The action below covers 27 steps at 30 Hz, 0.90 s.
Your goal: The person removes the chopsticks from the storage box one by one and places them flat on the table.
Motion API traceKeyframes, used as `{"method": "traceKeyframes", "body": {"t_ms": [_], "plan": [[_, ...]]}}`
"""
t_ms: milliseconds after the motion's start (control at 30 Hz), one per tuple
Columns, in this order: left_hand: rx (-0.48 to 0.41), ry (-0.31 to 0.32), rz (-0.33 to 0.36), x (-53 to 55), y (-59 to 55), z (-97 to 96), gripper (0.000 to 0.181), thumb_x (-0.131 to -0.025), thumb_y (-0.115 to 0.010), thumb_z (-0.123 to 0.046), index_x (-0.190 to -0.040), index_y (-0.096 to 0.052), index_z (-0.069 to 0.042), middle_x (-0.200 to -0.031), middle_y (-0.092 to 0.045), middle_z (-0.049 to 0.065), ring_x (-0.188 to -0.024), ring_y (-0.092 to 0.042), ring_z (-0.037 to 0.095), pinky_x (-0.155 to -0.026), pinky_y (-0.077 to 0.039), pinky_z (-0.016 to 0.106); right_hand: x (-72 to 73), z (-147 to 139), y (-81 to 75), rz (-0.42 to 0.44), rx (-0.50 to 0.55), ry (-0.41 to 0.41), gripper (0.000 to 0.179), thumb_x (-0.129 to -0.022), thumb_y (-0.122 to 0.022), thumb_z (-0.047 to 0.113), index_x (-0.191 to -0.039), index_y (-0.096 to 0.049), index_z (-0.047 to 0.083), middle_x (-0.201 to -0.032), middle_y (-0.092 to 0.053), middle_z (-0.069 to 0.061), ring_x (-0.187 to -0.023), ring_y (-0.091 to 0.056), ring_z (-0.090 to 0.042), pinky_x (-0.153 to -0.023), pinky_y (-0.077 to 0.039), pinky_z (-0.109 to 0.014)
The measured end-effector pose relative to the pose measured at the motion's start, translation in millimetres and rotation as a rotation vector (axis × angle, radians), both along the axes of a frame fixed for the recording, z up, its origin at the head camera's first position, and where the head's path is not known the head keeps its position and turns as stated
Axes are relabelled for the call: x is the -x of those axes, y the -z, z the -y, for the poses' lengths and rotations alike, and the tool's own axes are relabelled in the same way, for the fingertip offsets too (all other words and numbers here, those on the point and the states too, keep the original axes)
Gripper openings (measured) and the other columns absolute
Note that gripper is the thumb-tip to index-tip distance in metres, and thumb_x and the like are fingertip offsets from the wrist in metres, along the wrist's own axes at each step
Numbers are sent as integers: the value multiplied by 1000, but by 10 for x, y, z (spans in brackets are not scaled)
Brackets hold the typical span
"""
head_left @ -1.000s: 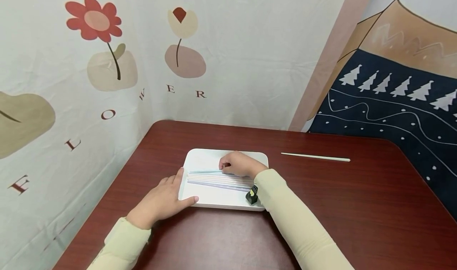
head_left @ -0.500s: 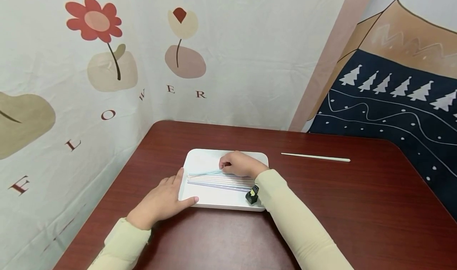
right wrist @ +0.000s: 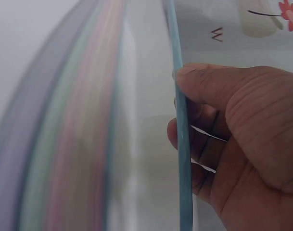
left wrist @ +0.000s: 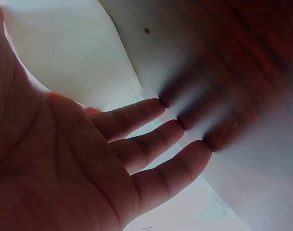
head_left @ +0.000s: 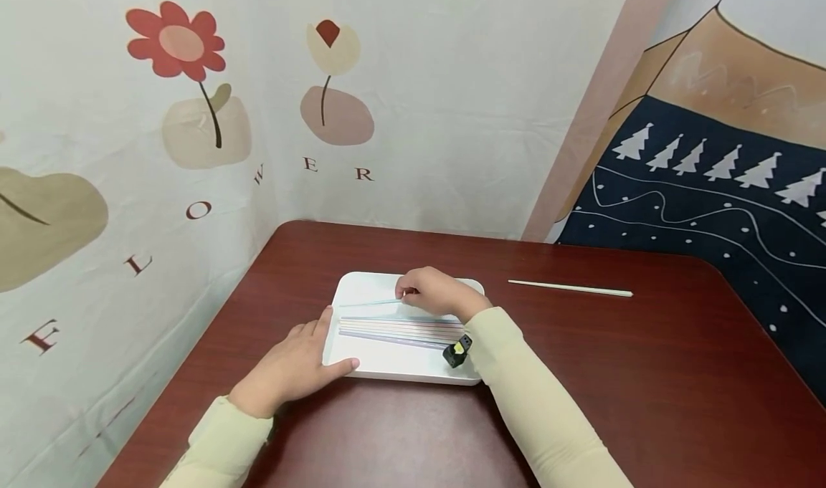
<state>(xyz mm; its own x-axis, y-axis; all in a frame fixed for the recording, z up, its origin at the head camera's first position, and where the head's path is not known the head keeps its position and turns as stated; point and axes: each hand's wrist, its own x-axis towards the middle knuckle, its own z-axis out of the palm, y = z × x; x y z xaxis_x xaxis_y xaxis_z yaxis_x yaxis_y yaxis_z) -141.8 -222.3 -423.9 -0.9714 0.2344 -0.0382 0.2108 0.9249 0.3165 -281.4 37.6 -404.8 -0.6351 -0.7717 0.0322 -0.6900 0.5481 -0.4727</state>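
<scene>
My right hand (head_left: 435, 292) pinches a light blue chopstick (right wrist: 184, 159) between thumb and fingers, over the back part of a white tray (head_left: 393, 368). In front of it, several pastel chopsticks (head_left: 393, 328) lie side by side in the tray; they look blurred in the right wrist view. My left hand (head_left: 293, 365) rests at the tray's left end, its fingers fairly straight along the side and its thumb at the front rim. Seen in the left wrist view, its fingertips (left wrist: 199, 149) touch the shiny tabletop.
One pale chopstick (head_left: 570, 288) lies on the brown table (head_left: 413, 431), to the right of the tray. A small black device (head_left: 457, 352) is at the right wrist. Printed cloth (head_left: 445, 115) hangs behind and left of the table.
The blue chopstick in my right hand has shifted toward the tray's back, apart from the row. The left hand stays at the tray; the head view has tilted slightly.
</scene>
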Motion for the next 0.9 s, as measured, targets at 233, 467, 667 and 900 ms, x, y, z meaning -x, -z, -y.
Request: {"method": "traceKeyframes", "body": {"t_ms": [233, 467, 667, 900], "plan": [[5, 7, 1, 18, 10, -16, 112, -86, -55, -73, -153, -20, 10, -147, -42, 29, -130, -43, 47, -103, -38, 56, -34, -200, -216, -72, -1, 3, 11, -99, -60, 8, -101, -71, 11, -99, -62, 4, -88, -55, -12, -78, -49, -28], [0, 12, 0, 25, -3, -20, 110, -87, -57, -71, -154, -18, 8, -149, -40, 27, -131, -43, 47, -103, -38, 57, -1, -579, -359, -114, 6, 89, 13, -98, -62, 6, -102, -72, 13, -101, -64, 2, -91, -58, -13, -83, -50, -32], [-9, 21, 8, 24, 3, -26, 111, -87, -56, -72, -153, -19, 9, -149, -40, 28, -131, -42, 47, -103, -38, 57, 21, -1032, -381, -118, -14, 186, 13, -97, -63, 6, -104, -73, 11, -101, -65, 0, -92, -60, -17, -84, -51, -38], [-10, 27, 1, 29, 10, -15, 110, -87, -57, -70, -154, -18, 7, -147, -42, 27, -129, -44, 46, -103, -38, 57, 27, -1595, -355, -133, -38, 261, 11, -94, -64, 3, -100, -72, 9, -96, -65, -2, -88, -58, -19, -83, -50, -40]]}}
